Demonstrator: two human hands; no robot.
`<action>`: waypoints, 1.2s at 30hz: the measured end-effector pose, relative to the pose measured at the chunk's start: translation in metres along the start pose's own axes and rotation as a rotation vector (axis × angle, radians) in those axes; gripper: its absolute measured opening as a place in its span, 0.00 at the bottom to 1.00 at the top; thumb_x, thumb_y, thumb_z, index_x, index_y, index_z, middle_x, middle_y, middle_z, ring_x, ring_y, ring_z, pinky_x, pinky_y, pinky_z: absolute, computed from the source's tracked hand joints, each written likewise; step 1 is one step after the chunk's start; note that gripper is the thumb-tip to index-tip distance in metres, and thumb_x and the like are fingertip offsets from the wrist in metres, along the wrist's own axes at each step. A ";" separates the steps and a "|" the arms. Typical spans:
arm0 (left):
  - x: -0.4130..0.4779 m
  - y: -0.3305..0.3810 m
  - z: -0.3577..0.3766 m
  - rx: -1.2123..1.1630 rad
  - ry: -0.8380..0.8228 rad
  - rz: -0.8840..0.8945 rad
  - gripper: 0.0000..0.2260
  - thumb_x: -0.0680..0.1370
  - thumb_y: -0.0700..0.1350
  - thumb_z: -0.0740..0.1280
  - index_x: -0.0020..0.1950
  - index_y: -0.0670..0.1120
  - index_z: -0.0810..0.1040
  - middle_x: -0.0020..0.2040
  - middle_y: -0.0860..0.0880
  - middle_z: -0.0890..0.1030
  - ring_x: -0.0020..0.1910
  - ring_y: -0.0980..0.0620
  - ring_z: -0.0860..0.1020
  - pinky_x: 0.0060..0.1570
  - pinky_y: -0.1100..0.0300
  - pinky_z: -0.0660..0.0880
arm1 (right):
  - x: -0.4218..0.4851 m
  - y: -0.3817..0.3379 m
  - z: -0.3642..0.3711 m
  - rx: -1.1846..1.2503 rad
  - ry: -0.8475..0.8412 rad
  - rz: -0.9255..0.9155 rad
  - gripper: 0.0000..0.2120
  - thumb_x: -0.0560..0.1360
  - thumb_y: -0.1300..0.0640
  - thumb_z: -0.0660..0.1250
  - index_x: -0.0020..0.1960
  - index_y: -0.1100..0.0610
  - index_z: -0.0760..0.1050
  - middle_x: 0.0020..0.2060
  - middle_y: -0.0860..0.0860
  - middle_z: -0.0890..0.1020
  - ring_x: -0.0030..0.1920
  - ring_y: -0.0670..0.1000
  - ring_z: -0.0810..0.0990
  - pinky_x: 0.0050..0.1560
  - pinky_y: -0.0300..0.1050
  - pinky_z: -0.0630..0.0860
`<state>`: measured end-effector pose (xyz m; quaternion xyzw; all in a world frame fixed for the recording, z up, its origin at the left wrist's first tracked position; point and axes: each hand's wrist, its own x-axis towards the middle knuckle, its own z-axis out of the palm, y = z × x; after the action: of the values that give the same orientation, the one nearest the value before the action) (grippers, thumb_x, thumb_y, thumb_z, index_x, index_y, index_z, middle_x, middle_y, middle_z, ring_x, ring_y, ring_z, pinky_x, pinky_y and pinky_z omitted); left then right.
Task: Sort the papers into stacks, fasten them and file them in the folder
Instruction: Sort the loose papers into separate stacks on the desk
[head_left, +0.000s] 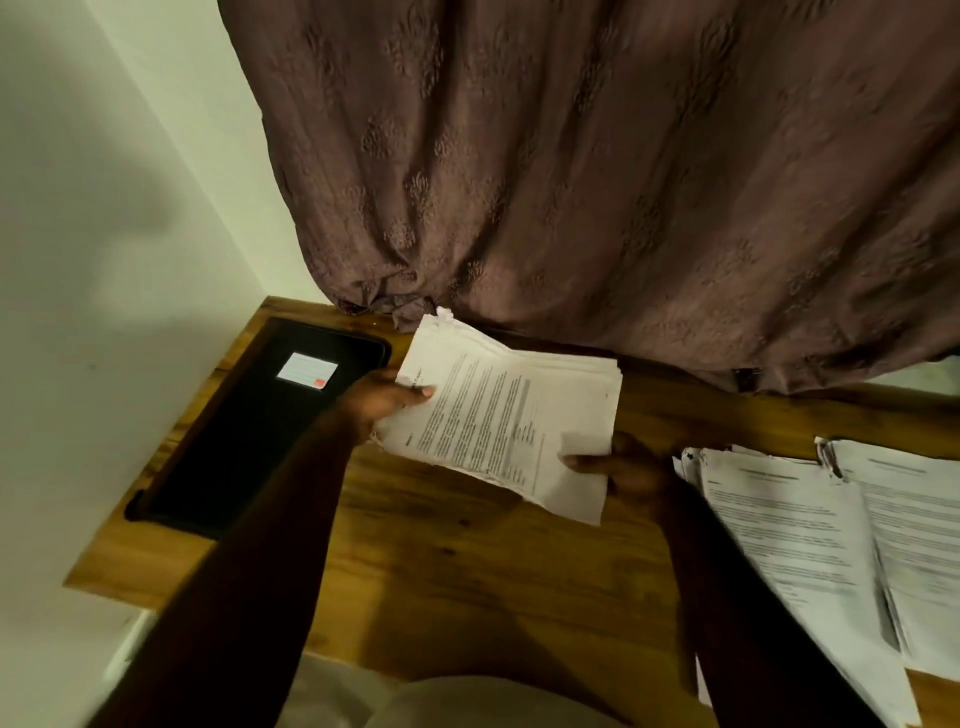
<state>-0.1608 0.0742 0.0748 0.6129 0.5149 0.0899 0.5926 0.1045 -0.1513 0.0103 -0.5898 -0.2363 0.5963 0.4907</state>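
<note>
Wooden table (467, 571) under a brown curtain (571, 182) bore a black folder (249, 441). Right of the folder, left grip (384, 401) and right grip (628, 473) both pinched one sheaf (509, 415) above the table; farther right of the folder lay two stacks (779, 525).

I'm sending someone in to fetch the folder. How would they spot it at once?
Find the wooden desk under the brown curtain. At its left end, beside the wall, lies the black folder. Unlike the white paper stacks on the right, it is dark and bears a small white label with a red mark.
</note>
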 end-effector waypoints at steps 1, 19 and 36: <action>0.002 -0.003 -0.002 0.037 -0.041 -0.019 0.06 0.77 0.46 0.74 0.52 0.48 0.83 0.44 0.53 0.86 0.47 0.51 0.84 0.44 0.55 0.78 | -0.004 0.002 -0.003 0.013 -0.020 0.019 0.27 0.67 0.59 0.80 0.64 0.58 0.78 0.59 0.56 0.84 0.59 0.58 0.83 0.57 0.57 0.81; 0.013 0.034 0.023 0.278 -0.439 -0.043 0.10 0.75 0.44 0.75 0.56 0.50 0.82 0.53 0.49 0.86 0.47 0.52 0.85 0.47 0.57 0.80 | -0.014 -0.043 0.004 -0.375 -0.132 -0.004 0.29 0.67 0.46 0.81 0.66 0.48 0.79 0.62 0.47 0.82 0.63 0.51 0.81 0.63 0.54 0.78; -0.047 -0.072 0.115 -0.502 -0.173 -0.020 0.15 0.80 0.43 0.70 0.67 0.48 0.79 0.61 0.47 0.84 0.59 0.43 0.83 0.62 0.39 0.77 | -0.014 0.017 0.018 0.056 0.168 -0.109 0.16 0.77 0.63 0.70 0.65 0.59 0.78 0.58 0.51 0.85 0.57 0.53 0.84 0.49 0.44 0.82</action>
<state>-0.1367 -0.0497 0.0071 0.4470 0.4300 0.1565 0.7686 0.0801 -0.1647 0.0060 -0.6100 -0.2092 0.5233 0.5570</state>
